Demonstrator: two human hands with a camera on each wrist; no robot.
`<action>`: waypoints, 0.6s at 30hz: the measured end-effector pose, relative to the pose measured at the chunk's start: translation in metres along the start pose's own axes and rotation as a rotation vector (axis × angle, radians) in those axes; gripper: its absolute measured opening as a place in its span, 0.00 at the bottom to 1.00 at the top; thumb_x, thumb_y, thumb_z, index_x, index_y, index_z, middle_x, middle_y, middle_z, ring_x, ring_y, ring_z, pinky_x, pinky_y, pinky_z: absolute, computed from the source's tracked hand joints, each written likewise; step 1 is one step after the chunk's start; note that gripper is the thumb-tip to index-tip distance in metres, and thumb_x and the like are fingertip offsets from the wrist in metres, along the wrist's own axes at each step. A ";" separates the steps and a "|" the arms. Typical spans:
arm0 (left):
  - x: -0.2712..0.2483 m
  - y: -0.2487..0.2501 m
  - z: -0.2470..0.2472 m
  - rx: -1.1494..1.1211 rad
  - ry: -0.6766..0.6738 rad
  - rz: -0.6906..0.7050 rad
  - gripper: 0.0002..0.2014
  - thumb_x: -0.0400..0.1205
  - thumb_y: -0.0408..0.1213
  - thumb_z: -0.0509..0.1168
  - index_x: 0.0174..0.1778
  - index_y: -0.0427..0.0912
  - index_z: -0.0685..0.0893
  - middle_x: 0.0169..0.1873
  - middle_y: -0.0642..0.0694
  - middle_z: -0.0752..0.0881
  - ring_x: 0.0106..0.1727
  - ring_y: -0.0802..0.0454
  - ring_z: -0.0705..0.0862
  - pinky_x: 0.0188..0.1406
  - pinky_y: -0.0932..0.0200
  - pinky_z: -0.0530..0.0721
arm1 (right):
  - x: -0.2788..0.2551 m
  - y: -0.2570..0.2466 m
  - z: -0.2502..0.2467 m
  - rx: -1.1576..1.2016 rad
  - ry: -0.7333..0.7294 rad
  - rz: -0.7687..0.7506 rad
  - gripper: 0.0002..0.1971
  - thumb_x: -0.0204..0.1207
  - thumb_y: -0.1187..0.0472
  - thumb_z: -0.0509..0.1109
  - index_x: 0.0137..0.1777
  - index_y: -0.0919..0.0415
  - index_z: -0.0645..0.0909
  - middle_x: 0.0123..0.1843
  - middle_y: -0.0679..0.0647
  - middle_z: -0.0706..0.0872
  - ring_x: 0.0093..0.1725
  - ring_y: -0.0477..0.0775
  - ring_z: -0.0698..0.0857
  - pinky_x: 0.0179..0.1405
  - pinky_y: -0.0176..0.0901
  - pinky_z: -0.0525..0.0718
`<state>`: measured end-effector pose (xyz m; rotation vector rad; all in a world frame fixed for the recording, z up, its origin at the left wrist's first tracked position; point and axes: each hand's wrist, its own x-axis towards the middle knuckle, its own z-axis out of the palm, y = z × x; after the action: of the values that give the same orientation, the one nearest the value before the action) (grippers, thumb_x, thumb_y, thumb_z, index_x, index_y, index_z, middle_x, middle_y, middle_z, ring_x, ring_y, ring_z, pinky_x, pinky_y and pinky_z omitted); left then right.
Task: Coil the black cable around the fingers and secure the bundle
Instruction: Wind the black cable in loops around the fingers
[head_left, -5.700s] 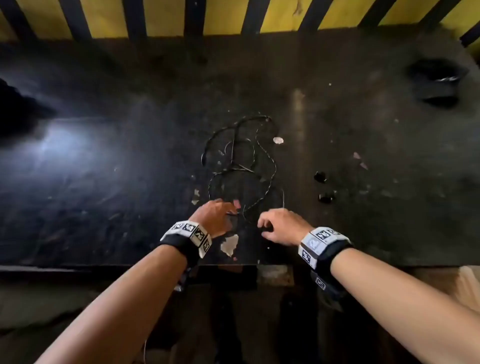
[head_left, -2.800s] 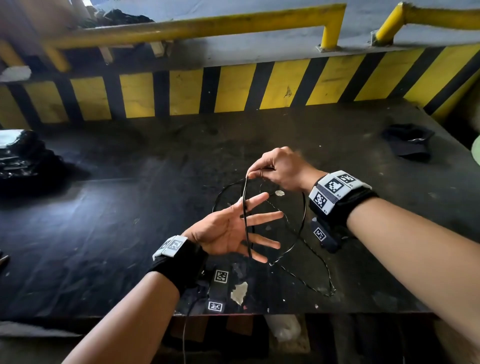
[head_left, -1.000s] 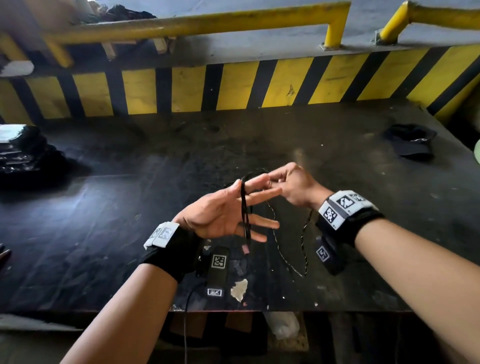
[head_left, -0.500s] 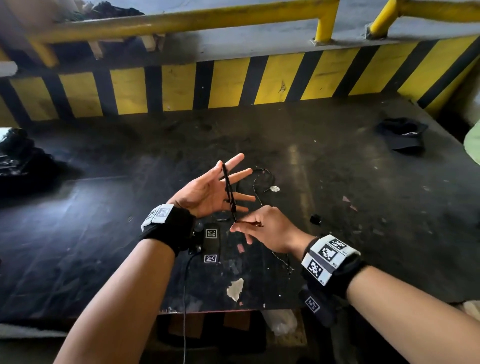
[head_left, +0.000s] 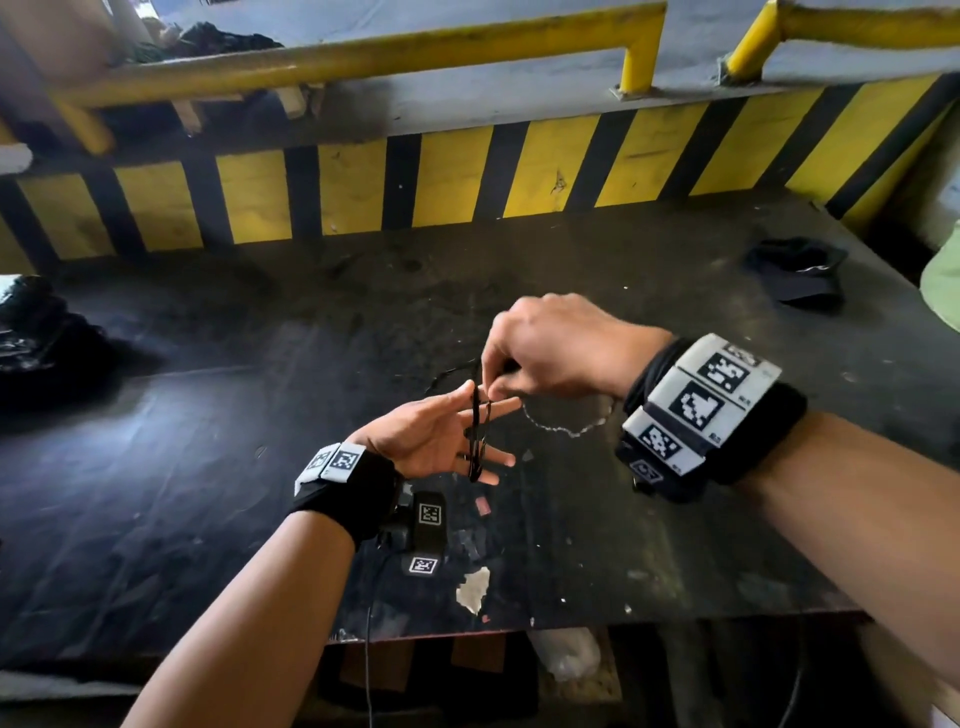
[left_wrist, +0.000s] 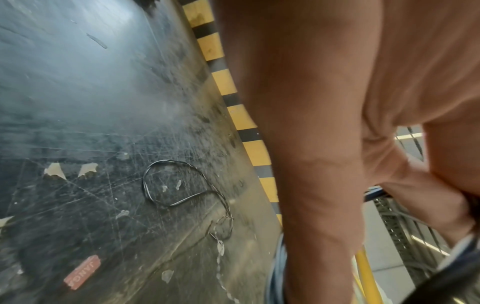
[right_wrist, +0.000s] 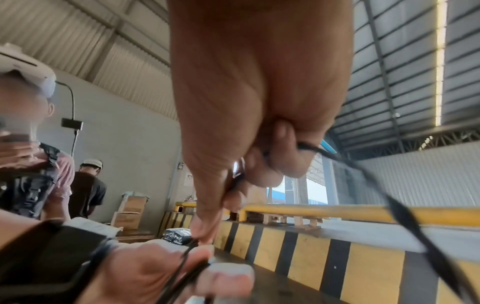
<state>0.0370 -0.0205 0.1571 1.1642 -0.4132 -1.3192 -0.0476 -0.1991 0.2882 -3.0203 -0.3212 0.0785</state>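
I see the left hand (head_left: 434, 439) held palm-up above the dark scuffed worktable (head_left: 208, 467), fingers straight and spread. The thin black cable (head_left: 475, 441) is looped in several turns across those fingers. The right hand (head_left: 558, 345) sits just above, thumb and forefinger pinching the cable at the top of the loops. The slack end trails to the tabletop (left_wrist: 182, 185) in loose curves. The brown cardboard boxes (right_wrist: 130, 214) stand stacked in the background; I cannot tell what they hold.

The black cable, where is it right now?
In the head view the black cable loops around the left hand fingers at table centre, with the right hand pinching it just above.
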 end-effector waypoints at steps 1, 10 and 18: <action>-0.001 -0.001 0.003 0.002 -0.021 -0.011 0.30 0.83 0.57 0.62 0.82 0.55 0.71 0.83 0.50 0.71 0.76 0.17 0.66 0.73 0.17 0.62 | 0.004 0.000 -0.006 0.003 0.019 -0.004 0.09 0.76 0.45 0.77 0.54 0.41 0.92 0.56 0.46 0.92 0.56 0.56 0.90 0.46 0.43 0.75; -0.011 -0.003 0.025 0.039 -0.240 -0.025 0.30 0.83 0.58 0.62 0.83 0.59 0.69 0.86 0.53 0.64 0.78 0.13 0.61 0.71 0.09 0.49 | 0.030 0.012 -0.019 0.124 0.129 -0.089 0.03 0.72 0.46 0.81 0.45 0.40 0.94 0.47 0.38 0.90 0.54 0.48 0.88 0.49 0.44 0.80; -0.031 0.013 0.048 -0.055 -0.394 0.074 0.23 0.84 0.57 0.60 0.76 0.60 0.77 0.89 0.47 0.56 0.80 0.13 0.57 0.69 0.10 0.42 | 0.028 0.044 0.016 0.753 0.109 -0.092 0.07 0.70 0.57 0.86 0.47 0.56 0.97 0.43 0.50 0.97 0.46 0.47 0.95 0.50 0.42 0.90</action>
<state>-0.0033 -0.0152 0.1989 0.8319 -0.6938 -1.4868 -0.0122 -0.2341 0.2660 -2.2527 -0.3265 0.0194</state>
